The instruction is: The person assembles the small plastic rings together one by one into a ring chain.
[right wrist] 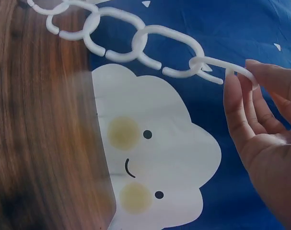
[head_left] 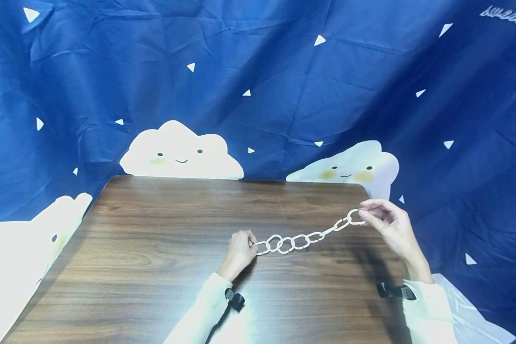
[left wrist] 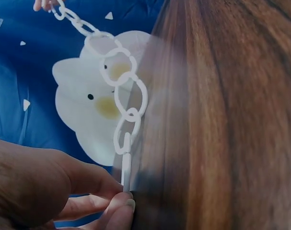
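Note:
A white plastic chain of several open-gapped oval links stretches between the two hands, sagging a little in its middle. My left hand pinches the end link between thumb and fingers, low over the table. Higher and to the right, my right hand pinches the other end link between its thumb and fingertips. A gap shows in the side of several links in the right wrist view. The chain's right part rises toward the right hand, near the table's right edge.
The brown wood-grain table lies beneath both hands. Behind it hangs a blue curtain printed with white clouds and triangles. Each sleeved wrist bears a black strap with a small device, such as the left one's camera.

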A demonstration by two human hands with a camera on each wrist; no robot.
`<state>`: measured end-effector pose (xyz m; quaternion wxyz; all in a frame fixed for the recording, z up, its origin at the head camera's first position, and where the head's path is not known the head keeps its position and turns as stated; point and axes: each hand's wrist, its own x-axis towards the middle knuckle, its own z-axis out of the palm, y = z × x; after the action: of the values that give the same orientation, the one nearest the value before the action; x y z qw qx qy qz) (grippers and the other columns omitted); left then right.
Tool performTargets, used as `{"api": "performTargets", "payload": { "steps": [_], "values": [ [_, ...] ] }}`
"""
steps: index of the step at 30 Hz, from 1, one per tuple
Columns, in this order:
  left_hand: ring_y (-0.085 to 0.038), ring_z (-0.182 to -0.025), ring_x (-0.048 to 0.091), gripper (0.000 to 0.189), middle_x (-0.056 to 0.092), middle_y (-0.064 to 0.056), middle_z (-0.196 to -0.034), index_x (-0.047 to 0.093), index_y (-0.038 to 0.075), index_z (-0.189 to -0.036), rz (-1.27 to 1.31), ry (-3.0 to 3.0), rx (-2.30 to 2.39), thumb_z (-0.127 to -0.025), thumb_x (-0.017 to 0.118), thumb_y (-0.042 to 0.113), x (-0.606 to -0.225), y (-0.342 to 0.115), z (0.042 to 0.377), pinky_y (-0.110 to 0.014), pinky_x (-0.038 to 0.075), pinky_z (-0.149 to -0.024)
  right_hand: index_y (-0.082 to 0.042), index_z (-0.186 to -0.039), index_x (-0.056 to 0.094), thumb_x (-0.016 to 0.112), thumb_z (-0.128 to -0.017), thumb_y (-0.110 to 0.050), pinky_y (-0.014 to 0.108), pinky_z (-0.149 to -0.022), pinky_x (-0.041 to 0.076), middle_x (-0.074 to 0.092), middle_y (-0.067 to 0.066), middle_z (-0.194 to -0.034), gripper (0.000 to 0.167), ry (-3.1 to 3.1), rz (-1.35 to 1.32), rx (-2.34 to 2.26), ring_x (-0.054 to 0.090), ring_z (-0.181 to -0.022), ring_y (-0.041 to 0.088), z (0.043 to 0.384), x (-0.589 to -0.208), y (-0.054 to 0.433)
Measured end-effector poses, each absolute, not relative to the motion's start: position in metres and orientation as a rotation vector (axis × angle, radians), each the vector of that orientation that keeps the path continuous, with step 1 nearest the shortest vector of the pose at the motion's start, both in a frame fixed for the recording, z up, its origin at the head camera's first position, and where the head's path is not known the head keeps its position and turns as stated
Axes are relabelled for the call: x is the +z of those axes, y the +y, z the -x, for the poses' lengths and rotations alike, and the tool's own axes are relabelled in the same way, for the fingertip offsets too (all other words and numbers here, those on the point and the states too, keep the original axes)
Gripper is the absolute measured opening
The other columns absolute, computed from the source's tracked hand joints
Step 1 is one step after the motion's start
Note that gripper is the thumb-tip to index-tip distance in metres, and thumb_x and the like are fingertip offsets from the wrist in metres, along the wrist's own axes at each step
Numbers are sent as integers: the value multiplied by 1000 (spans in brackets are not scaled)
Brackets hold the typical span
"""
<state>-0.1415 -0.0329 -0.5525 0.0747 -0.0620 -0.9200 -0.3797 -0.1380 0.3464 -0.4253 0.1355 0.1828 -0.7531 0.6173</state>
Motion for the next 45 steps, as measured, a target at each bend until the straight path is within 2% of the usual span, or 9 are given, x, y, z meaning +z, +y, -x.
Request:
{"api": "performTargets", "payload": {
  "steps": [4,10,14,18,25,31,36,41,45],
  "values": [
    [-9,-61,53,13,64,1,-66,70,8,-77,190,-2751,-1126,-74,72,-5,-553,-39,141,-27,48,-59,21,-116,58,66,-93,14,18,-73,61,76,3,-102,26,-2181,-493,1798,73,-87,4,136,-427,348],
    [-9,-61,53,14,63,2,-65,70,10,-75,174,-2766,-1086,-76,74,-3,-552,-48,142,-28,48,-61,21,-117,60,67,-92,14,12,-76,59,77,-6,-104,26,-2189,-443,1773,74,-88,2,135,-432,353],
    [-10,-61,55,15,64,3,-65,69,11,-73,153,-2765,-1077,-76,75,-3,-551,-55,143,-30,50,-61,21,-116,61,69,-92,11,12,-78,59,79,-6,-101,27,-2220,-415,1731,75,-89,2,135,-435,356],
    [-11,-61,56,15,64,3,-65,69,11,-73,121,-2774,-1085,-78,74,-2,-552,-63,142,-31,51,-62,14,-116,67,72,-92,7,12,-76,58,79,-11,-97,25,-2325,-350,1581,75,-87,3,134,-440,359],
    [-11,-63,59,12,69,2,-66,72,11,-74,79,-2776,-1161,-79,78,1,-555,-75,141,-34,54,-66,12,-114,69,73,-94,0,13,-71,58,79,-3,-87,23,-2416,-268,1468,74,-77,-1,131,-453,365],
    [-3,-54,60,7,75,-4,-68,74,6,-78,111,-2736,-1351,-82,78,1,-560,-83,141,-23,54,-61,10,-112,72,71,-98,-9,17,-63,59,74,-21,-82,24,-2522,-183,1371,72,-68,-2,135,-472,371],
    [-1,-47,60,3,76,-10,-69,74,0,-80,131,-2700,-1506,-82,74,-2,-563,-90,142,-20,54,-51,13,-111,70,69,-99,-6,21,-64,62,70,-26,-79,23,-2554,-142,1418,71,-67,-3,140,-494,376],
    [-7,-47,64,0,77,-11,-71,74,-1,-82,104,-2698,-1549,-82,74,-2,-561,-94,144,-21,55,-50,17,-112,68,69,-99,-5,22,-66,63,73,-18,-80,26,-2557,-92,1505,70,-70,-3,141,-513,378],
    [-11,-48,67,3,76,-10,-71,73,-2,-82,102,-2698,-1561,-82,76,-1,-559,-94,146,-23,56,-50,17,-112,68,70,-99,-7,26,-66,64,78,4,-86,27,-2594,-33,1490,69,-70,-3,138,-524,379]
  ]
}}
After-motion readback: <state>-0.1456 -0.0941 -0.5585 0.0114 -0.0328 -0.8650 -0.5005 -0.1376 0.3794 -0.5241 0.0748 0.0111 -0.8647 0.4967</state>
